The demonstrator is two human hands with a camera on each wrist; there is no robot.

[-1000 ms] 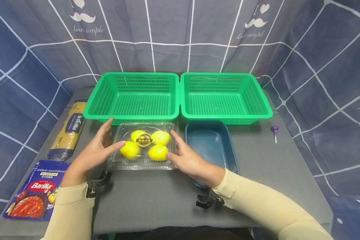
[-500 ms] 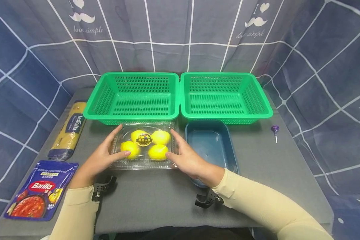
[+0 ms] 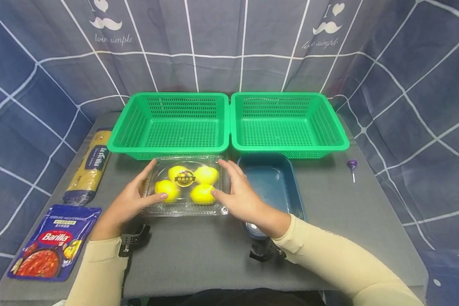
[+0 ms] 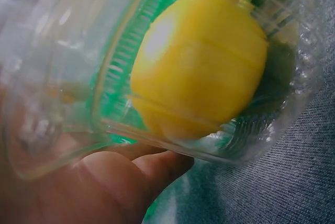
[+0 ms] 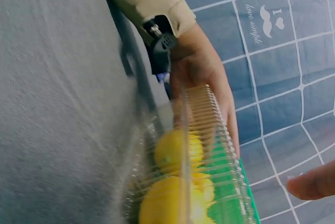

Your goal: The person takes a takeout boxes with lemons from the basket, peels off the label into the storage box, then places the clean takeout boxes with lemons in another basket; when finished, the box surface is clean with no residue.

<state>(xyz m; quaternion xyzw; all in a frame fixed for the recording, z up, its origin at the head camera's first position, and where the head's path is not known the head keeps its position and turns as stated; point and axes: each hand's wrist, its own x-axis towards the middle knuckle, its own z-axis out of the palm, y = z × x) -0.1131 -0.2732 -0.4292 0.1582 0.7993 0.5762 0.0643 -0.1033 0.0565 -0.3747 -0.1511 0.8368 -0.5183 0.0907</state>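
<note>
A clear plastic clamshell box (image 3: pixel 191 209) with a dark and gold label stands before me, several yellow lemons (image 3: pixel 202 194) inside. My left hand (image 3: pixel 128 202) grips its left side, thumb over the lid and fingers along the edge. At the other end is my right hand (image 3: pixel 242 197), fingers extended beside the box and thumb by its right edge. In the right wrist view a fingertip (image 5: pixel 314 183) shows apart from the box. The left wrist view has a lemon (image 4: pixel 199 67) close up through the plastic and a hand (image 4: pixel 115 182) against the box's underside.
Two green baskets (image 3: pixel 168 149) (image 3: pixel 290 148) stand side by side behind the box. A blue tub (image 3: pixel 269 187) is partly behind my right hand. On the left lie a pasta pack (image 3: pixel 89 165) and a Barilla pouch (image 3: pixel 55 242); a purple lollipop (image 3: pixel 352 165) lies far right.
My left hand has moved right and taken hold of the box's left side. My right hand has shifted slightly right, its fingers opening away from the box edge.
</note>
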